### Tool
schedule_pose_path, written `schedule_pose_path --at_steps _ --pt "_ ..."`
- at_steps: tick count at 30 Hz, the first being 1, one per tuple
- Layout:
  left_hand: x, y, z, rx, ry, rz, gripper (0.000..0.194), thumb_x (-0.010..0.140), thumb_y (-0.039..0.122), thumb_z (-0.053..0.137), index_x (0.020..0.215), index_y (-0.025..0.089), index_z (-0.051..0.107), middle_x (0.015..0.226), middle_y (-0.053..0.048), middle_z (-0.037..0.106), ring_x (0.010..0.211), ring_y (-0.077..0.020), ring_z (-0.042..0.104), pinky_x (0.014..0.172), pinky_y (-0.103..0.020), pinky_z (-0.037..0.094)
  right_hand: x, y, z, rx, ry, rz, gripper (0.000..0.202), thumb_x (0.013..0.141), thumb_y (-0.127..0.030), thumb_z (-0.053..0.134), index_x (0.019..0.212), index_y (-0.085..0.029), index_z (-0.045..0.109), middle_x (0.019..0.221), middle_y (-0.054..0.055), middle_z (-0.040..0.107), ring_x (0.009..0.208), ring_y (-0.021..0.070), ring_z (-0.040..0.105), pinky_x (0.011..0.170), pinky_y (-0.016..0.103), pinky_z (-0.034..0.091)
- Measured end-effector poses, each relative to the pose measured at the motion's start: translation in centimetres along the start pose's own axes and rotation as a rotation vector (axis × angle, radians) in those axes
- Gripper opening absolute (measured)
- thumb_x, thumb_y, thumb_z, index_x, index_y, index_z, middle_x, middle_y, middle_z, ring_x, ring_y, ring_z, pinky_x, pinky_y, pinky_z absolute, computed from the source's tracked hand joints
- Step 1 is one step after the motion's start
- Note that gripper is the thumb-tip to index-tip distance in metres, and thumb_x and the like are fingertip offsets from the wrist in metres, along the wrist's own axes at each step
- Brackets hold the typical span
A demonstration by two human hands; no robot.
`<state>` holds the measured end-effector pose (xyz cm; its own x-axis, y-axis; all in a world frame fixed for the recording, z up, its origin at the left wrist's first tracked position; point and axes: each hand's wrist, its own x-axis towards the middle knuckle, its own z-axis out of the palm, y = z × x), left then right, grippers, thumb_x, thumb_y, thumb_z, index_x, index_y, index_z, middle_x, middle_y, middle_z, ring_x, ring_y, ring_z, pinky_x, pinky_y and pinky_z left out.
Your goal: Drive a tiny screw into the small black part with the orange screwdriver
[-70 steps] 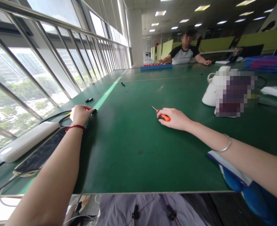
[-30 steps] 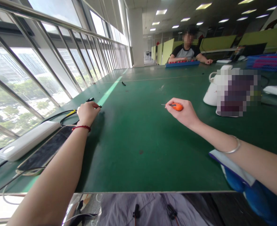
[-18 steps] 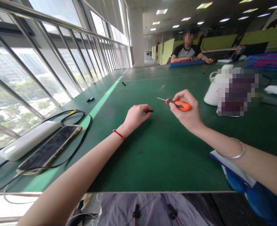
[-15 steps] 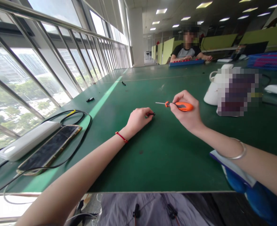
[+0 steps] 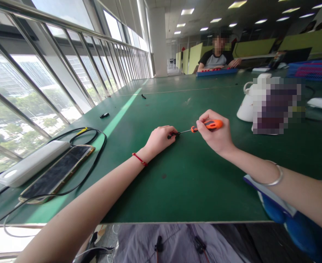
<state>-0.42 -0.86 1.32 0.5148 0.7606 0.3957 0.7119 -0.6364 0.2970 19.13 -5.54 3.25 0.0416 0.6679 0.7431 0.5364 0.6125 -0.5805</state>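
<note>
My left hand (image 5: 162,140) is closed round a small black part (image 5: 173,135) just above the green tabletop (image 5: 161,197); its kind is too small to make out. In my right hand (image 5: 218,133) is a screwdriver (image 5: 213,125) with an orange and dark grey handle. Its thin metal shaft points left, and the tip meets the black part at the left fingertips. Whether the tip sits inside the part cannot be seen. A red cord bracelet circles my left wrist, and a silver bangle my right forearm.
Left lie a phone (image 5: 57,171), a white power strip (image 5: 35,164) and a looped black cable (image 5: 105,140). Small black pieces (image 5: 104,115) rest farther off. A white jug (image 5: 245,107) stands at right. Across the table a person sits behind a blue tray (image 5: 217,72).
My right hand has moved slightly down and left, bringing the screwdriver's tip from a gap to the black part. My left hand stays almost in place. The other person's hand has shifted.
</note>
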Motion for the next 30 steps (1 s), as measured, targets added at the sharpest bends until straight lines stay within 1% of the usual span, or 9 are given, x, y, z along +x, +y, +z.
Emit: schedule_pose_path --at_steps 6,12,17,27,30 --pt "0.02 -0.31 0.01 -0.014 -0.005 -0.002 0.024 0.079 0.016 0.054 0.095 0.019 0.071 0.097 -0.003 0.074 0.086 -0.0184 0.069 0.081 -0.029 0.054 0.11 0.14 -0.06 0.009 -0.015 -0.002 0.019 0.079 -0.031 0.057 0.064 -0.021 0.049 0.064 0.001 0.055 0.059 0.0116 0.048 0.058 0.025 0.039" --pt "0.09 -0.6 0.09 -0.075 -0.009 -0.029 0.026 0.077 0.017 0.054 0.095 0.02 0.072 0.095 -0.002 0.074 0.085 -0.0173 0.069 0.082 -0.027 0.055 0.23 0.04 -0.17 0.0 -0.021 -0.002 0.018 0.078 -0.03 0.057 0.065 -0.021 0.049 0.064 0.001 0.055 0.059 0.0118 0.049 0.058 0.025 0.04" --pt "0.14 -0.87 0.14 -0.104 -0.012 -0.018 0.027 0.078 0.016 0.054 0.097 0.019 0.072 0.095 -0.003 0.074 0.085 -0.017 0.069 0.082 -0.027 0.056 0.13 -0.09 -0.2 -0.004 -0.046 0.002 0.017 0.078 -0.029 0.057 0.065 -0.021 0.049 0.065 0.001 0.056 0.059 0.0117 0.048 0.058 0.025 0.039" --pt "0.12 -0.94 0.15 -0.103 -0.007 -0.008 0.027 0.078 0.017 0.054 0.098 0.019 0.072 0.097 -0.003 0.074 0.085 -0.0172 0.069 0.082 -0.027 0.056 0.08 -0.16 -0.17 0.007 -0.047 -0.005 0.016 0.078 -0.028 0.057 0.065 -0.021 0.049 0.066 0.001 0.055 0.061 0.0116 0.049 0.059 0.026 0.039" --pt "0.13 -0.92 0.09 -0.098 -0.013 -0.007 0.026 0.079 0.017 0.054 0.097 0.019 0.072 0.098 -0.003 0.074 0.086 -0.0174 0.069 0.082 -0.027 0.055 0.07 -0.15 -0.11 0.02 -0.052 0.016 0.015 0.077 -0.028 0.057 0.068 -0.021 0.048 0.065 0.0 0.054 0.06 0.0117 0.049 0.059 0.026 0.04"
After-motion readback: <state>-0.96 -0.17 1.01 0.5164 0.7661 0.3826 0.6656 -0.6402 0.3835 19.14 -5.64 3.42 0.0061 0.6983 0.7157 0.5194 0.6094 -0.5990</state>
